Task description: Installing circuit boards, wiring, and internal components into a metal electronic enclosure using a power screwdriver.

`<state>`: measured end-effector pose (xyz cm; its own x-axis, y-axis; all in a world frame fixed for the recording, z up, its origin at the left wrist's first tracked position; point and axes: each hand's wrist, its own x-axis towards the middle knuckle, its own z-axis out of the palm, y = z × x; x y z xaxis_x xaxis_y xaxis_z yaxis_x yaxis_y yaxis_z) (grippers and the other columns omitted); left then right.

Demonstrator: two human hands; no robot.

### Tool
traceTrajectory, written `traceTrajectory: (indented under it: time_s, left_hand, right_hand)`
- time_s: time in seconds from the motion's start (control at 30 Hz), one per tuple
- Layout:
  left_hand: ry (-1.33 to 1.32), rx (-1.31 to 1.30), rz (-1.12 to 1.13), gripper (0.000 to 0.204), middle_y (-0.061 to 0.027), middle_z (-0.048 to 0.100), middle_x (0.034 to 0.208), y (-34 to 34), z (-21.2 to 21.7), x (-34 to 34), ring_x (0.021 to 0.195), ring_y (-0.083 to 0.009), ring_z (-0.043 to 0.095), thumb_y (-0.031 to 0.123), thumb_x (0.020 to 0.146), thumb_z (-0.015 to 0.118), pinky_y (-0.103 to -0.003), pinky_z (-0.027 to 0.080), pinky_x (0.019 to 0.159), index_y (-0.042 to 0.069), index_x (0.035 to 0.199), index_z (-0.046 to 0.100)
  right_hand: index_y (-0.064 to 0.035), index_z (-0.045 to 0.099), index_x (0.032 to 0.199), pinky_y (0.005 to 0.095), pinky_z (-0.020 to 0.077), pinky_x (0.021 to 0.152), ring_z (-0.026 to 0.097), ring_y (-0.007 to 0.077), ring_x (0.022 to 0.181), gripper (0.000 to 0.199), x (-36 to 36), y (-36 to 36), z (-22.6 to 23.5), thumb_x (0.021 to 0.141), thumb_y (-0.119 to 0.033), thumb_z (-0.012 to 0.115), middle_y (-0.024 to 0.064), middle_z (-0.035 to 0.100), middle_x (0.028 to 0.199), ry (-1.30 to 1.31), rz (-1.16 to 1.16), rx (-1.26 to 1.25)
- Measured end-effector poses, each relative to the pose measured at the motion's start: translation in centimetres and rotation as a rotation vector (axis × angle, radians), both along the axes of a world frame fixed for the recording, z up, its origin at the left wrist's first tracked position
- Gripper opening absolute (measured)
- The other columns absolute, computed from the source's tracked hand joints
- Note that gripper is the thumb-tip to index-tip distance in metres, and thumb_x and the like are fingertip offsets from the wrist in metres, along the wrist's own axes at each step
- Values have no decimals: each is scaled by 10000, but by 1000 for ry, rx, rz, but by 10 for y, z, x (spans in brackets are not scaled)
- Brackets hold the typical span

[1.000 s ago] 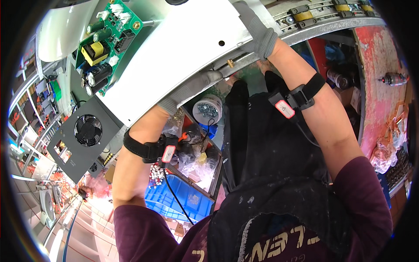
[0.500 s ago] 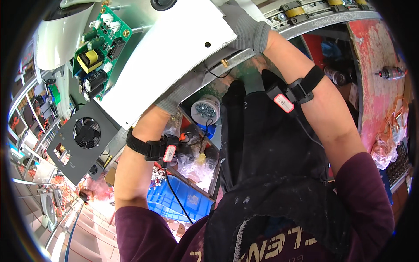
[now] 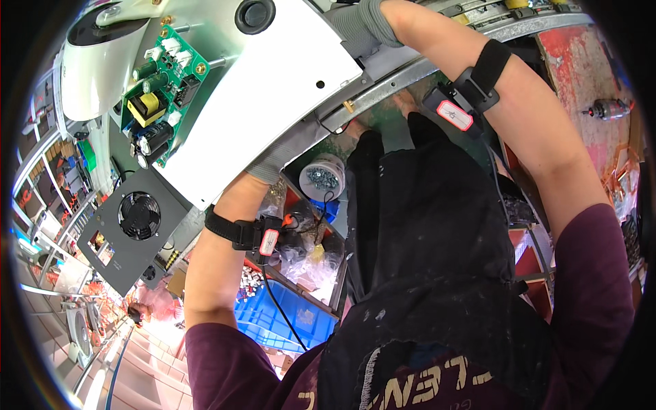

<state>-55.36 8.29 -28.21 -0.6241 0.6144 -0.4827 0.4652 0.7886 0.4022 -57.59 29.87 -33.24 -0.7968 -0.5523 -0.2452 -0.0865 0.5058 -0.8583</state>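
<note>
A large white panel (image 3: 266, 89) of a housing lies in front of me, with a round black rubber-like ring (image 3: 255, 15) near its far end. My left hand (image 3: 272, 162), in a grey knit glove, is at the panel's near edge; its fingers are hidden beneath it. At the panel's right end is my right hand (image 3: 359, 29), gloved the same way, its fingers out of sight behind the panel. A green circuit board (image 3: 169, 89) with capacitors and a yellow transformer stands left of the panel.
A dark grey plate with a fan (image 3: 139, 215) sits at the left. Below the metal rail (image 3: 389, 85) are a white bucket of screws (image 3: 322, 176) and a blue crate (image 3: 290, 314). A roller conveyor (image 3: 526, 24) runs at the far right. A power tool (image 3: 607, 109) lies on a worn red surface.
My right hand has moved farther away and left along the panel's end, its forearm swinging up. The panel and board appear slightly lower in view. My left hand stays at the near edge.
</note>
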Motion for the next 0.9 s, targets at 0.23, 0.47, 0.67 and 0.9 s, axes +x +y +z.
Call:
traceTrajectory:
  time_s: [0.23, 0.47, 0.67, 0.9]
  left_hand:
    - [-6, 45, -17, 543, -184, 620, 1117, 0, 12, 7, 1046, -297, 609, 237, 794, 677, -357, 482, 894, 37, 1263, 492]
    - [-19, 50, -25, 549, -185, 621, 1110, 1, 14, 11, 1037, -294, 612, 234, 789, 680, -359, 484, 887, 34, 1263, 488]
    - [-27, 45, -29, 554, -186, 621, 1104, 2, 15, 11, 1029, -292, 614, 231, 786, 682, -360, 486, 881, 32, 1263, 484]
    - [-31, 44, -32, 560, -188, 622, 1096, 3, 16, 11, 1020, -290, 617, 227, 781, 685, -362, 488, 873, 29, 1263, 479]
  right_hand:
    - [15, 671, 841, 400, 476, 667, 628, 323, 717, 228, -1, 8, 4, 761, -192, 618, 186, 660, 770, 2, 52, -18]
    - [28, 665, 846, 391, 482, 654, 632, 317, 713, 222, -4, 11, -7, 757, -171, 625, 186, 661, 767, 69, 147, -25]
    - [39, 659, 849, 384, 488, 643, 635, 313, 709, 218, -23, 0, -37, 754, -154, 631, 185, 662, 765, 293, 354, 8]
    - [50, 654, 847, 377, 493, 620, 633, 303, 680, 213, -32, -3, -47, 740, -133, 635, 181, 658, 743, 584, 657, 11]
